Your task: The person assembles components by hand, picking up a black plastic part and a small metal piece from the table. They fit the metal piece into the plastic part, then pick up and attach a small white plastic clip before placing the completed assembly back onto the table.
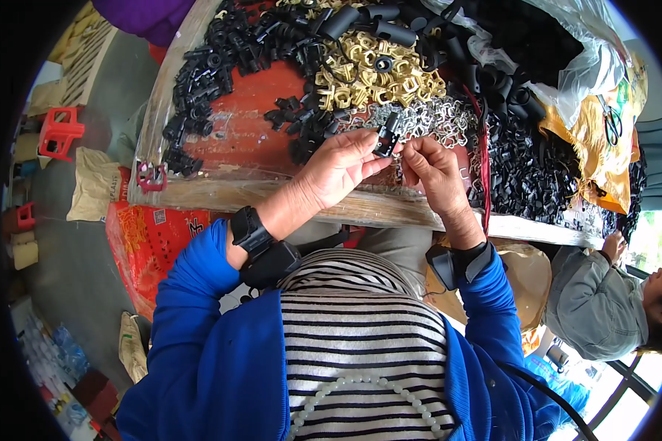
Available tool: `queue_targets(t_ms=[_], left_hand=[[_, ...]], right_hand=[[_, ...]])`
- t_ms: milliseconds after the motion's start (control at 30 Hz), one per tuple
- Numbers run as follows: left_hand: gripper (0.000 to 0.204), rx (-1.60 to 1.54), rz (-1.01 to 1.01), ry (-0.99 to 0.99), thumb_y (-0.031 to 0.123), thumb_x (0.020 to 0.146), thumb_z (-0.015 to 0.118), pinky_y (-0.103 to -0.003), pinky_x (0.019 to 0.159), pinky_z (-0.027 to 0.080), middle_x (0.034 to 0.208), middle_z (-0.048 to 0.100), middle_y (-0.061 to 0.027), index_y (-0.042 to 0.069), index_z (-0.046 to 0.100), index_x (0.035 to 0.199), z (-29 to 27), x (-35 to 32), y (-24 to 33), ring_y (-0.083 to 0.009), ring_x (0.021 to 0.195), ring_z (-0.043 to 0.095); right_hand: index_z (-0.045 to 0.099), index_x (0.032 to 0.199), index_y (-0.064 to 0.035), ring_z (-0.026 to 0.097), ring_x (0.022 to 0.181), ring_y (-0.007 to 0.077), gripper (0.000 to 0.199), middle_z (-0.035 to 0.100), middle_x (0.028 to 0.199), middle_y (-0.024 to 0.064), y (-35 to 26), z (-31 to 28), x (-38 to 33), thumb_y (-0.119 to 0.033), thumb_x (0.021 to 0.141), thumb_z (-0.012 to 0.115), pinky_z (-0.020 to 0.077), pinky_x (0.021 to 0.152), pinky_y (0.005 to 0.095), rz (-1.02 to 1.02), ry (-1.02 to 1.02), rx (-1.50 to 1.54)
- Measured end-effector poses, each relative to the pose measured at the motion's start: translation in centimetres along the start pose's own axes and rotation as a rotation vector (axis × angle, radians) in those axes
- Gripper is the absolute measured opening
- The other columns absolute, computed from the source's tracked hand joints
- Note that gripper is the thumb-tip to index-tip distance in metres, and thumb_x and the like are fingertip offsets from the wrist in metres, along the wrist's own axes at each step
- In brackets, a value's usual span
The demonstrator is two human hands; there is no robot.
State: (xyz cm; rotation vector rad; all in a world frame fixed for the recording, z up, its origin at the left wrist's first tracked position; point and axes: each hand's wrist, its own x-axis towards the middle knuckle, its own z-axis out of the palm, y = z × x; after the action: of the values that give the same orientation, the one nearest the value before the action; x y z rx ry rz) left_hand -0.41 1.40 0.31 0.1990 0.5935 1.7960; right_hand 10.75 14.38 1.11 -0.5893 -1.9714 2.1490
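Between the thumb and fingers of my left hand (340, 165) is a small black plastic part (387, 141), held just above the table's near edge. My right hand (435, 170) is close beside it, thumb and forefinger pinched together; what they grip, if anything, is too small to make out. Just beyond my hands lies a heap of silvery metal clips (438, 120). Past those is a pile of gold-coloured brackets (382, 70). Small black pieces (301, 121) lie beyond my left hand.
Black fittings (191, 110) line the red tabletop's (246, 121) left side. Black tubes (342, 22) and a clear plastic bag (588, 66) are at the back. A red cord (484, 147) crosses on the right. Another person (603, 301) sits at the right. A red stool (60, 132) stands left.
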Motion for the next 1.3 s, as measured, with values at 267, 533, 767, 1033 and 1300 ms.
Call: queue_targets(t_ms=[267, 533, 767, 1033, 1300], left_hand=[[0.018, 0.066, -0.091, 0.073, 0.017, 0.081, 0.046, -0.028, 0.076, 0.043, 0.091, 0.056, -0.0064, 0.005, 0.052, 0.093, 0.6, -0.6, 0.1, -0.0157, 0.084, 0.054], [0.021, 0.149, -0.129, 0.047, 0.019, 0.082, 0.044, -0.028, 0.073, 0.044, 0.094, 0.055, -0.0099, 0.004, 0.051, 0.095, 1.6, -3.0, -0.3, -0.0173, 0.083, 0.054], [0.021, 0.159, -0.184, 0.013, 0.019, 0.082, 0.045, -0.025, 0.068, 0.046, 0.091, 0.056, -0.0076, 0.004, 0.051, 0.095, 2.7, -4.2, -0.4, -0.0167, 0.08, 0.056], [0.022, 0.165, -0.244, 0.032, 0.02, 0.08, 0.048, -0.024, 0.066, 0.047, 0.087, 0.056, -0.0057, 0.003, 0.052, 0.093, 1.3, -2.6, -0.7, -0.0169, 0.078, 0.057], [0.021, 0.144, -0.274, 0.064, 0.02, 0.08, 0.049, -0.024, 0.066, 0.047, 0.084, 0.057, -0.0058, 0.003, 0.054, 0.091, 1.1, -1.2, -0.4, -0.0175, 0.078, 0.057]], right_hand=[[0.048, 0.076, -0.0017, 0.037, 0.051, 0.0041, 0.012, 0.044, 0.06, -0.0019, -0.3, -0.5, -1.0, -0.012, 0.081, 0.048, 0.0316, 0.047, 0.0162, -0.065, 0.046, 0.061], [0.048, 0.076, -0.0035, 0.038, 0.059, 0.0041, 0.009, 0.045, 0.067, -0.0034, -2.0, 1.0, -3.8, -0.012, 0.08, 0.05, 0.0332, 0.055, 0.0169, -0.239, 0.078, -0.005], [0.05, 0.075, -0.0026, 0.042, 0.064, 0.006, 0.007, 0.048, 0.071, -0.0007, -1.9, 1.5, -4.8, -0.007, 0.075, 0.055, 0.0358, 0.056, 0.019, -0.448, 0.138, -0.145], [0.052, 0.071, -0.0026, 0.043, 0.061, 0.0084, 0.007, 0.048, 0.071, 0.0023, -1.4, 2.0, -3.5, -0.005, 0.072, 0.058, 0.0362, 0.052, 0.0195, -0.574, 0.203, -0.486], [0.051, 0.072, -0.0007, 0.042, 0.062, 0.0087, 0.006, 0.046, 0.07, 0.0016, -0.9, 1.2, -2.3, -0.003, 0.072, 0.057, 0.0355, 0.055, 0.0194, -0.513, 0.174, -0.344]])
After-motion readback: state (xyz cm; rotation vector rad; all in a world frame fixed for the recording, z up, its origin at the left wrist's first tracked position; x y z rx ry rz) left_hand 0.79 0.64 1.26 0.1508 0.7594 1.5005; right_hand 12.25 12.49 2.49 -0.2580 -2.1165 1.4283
